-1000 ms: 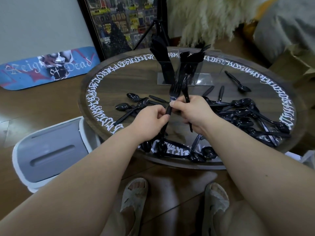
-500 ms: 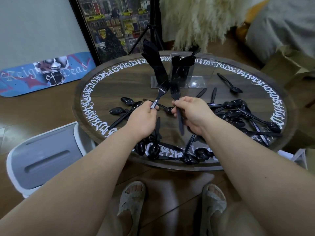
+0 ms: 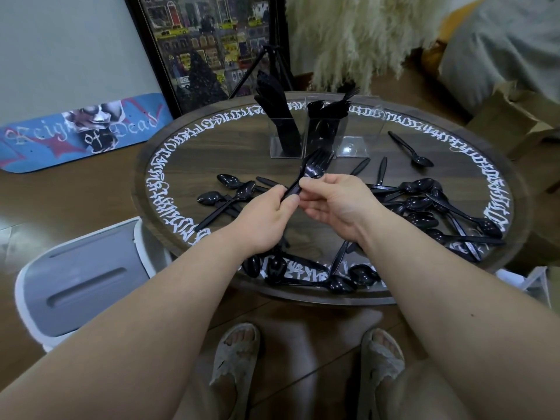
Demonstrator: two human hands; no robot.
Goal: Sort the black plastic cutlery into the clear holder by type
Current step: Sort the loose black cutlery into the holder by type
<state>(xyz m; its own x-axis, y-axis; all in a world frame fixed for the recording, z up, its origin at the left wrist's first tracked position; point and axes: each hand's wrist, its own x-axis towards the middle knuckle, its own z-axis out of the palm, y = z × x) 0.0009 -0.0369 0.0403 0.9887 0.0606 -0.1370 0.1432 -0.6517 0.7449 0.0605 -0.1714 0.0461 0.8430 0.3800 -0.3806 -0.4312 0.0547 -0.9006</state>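
Note:
My left hand [image 3: 266, 219] and my right hand [image 3: 336, 204] meet over the middle of the round table [image 3: 188, 153], both pinching the handles of a small bunch of black forks [image 3: 313, 166] whose tines point away toward the holder. The clear holder [image 3: 353, 147] stands at the far side: its left compartment holds black knives [image 3: 277, 113], its middle compartment holds forks [image 3: 328, 116], and its right compartment looks empty. Several black spoons [image 3: 419, 203] lie loose to the right, more to the left [image 3: 230, 192] and along the near edge [image 3: 339, 284].
A white-rimmed grey bin [image 3: 81, 277] stands on the floor at the left. A skateboard deck [image 3: 78, 134] and a framed picture [image 3: 209, 47] lean against the wall behind the table. A cardboard box [image 3: 512, 116] sits at the right.
The two forks I held apart, one in each hand, are now brought together into one bunch between both hands, lifted slightly toward the holder.

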